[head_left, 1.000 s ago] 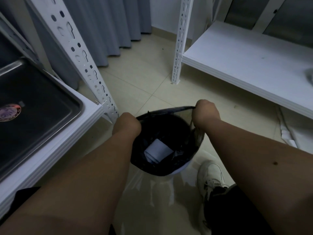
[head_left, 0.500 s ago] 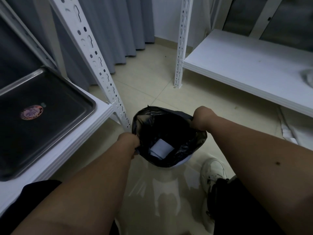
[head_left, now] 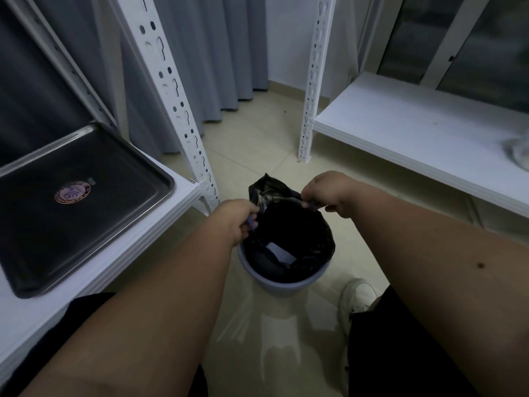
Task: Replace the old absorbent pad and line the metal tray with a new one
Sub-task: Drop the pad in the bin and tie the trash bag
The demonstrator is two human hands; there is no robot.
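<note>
Grip: my left hand [head_left: 239, 222] and right hand [head_left: 326, 194] each pinch the bin bag [head_left: 289, 224] rim, now drawn inward | old pad [head_left: 280, 251] binned | metal tray [head_left: 80, 196] bare, awaiting liner.

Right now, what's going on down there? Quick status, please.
Both hands, left hand and right hand, grip the black bin bag. White pad inside. Metal tray bare on shelf. Nothing in the way.
</note>
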